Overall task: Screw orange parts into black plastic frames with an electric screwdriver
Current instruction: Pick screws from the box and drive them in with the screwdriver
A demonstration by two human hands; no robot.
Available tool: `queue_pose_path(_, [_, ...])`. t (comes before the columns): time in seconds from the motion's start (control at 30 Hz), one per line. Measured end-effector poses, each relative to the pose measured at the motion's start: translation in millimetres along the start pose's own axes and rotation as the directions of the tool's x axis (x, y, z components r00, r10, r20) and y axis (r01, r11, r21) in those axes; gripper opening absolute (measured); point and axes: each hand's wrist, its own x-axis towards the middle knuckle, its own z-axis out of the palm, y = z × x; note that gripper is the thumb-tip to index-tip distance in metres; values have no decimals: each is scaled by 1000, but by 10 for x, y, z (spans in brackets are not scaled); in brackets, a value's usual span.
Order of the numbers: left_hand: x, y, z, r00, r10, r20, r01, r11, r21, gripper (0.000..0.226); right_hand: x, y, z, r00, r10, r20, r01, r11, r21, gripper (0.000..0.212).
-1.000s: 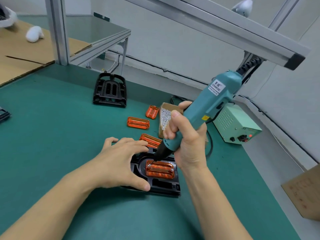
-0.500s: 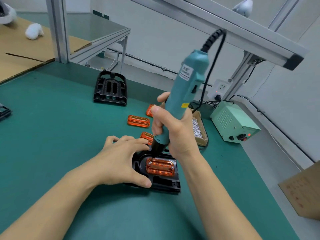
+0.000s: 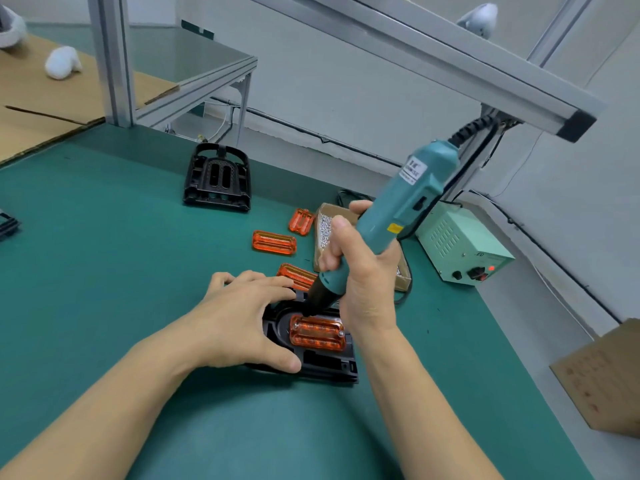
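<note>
Right hand (image 3: pixel 363 271) wrapped round teal electric screwdriver (image 3: pixel 398 216), tilted, tip down at upper-left corner of orange part (image 3: pixel 318 332). That part sits in black frame (image 3: pixel 325 367), lower centre of frame, on green desk (image 3: pixel 104 254). Left hand (image 3: pixel 239 320) spread flat, pressing frame's left side. Three spare orange parts (image 3: pixel 274 241) just above, beside screw box (image 3: pixel 323 226). Second black frame (image 3: pixel 218 178) upper left.

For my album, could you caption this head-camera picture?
Right hand drives electric screwdriver into orange part while left hand steadies black frame.
</note>
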Motion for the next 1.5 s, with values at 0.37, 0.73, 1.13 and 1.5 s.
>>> queue_pose_path(0.37, [-4,-16,10,1000,7,-8,-7,1000,5,113,29,8,15,995,19,102,-15,999,-42,24])
queue_pose_path(0.73, [-14,8,-19,1000,12,-13,-13,1000,-7,112,-10,-44,56,965,31,261,-19,999,-48,22])
queue_pose_path(1.13, [-9,-40,8,1000,1,8,0,1000,-20,112,124,-406,-122,1000,25,7,-26,974,226,18])
queue_pose_path(1.5, [-42,1,-3,999,20,-28,-21,999,-30,106,123,-920,-1353,862,355,-363,-431,889,-153,21])
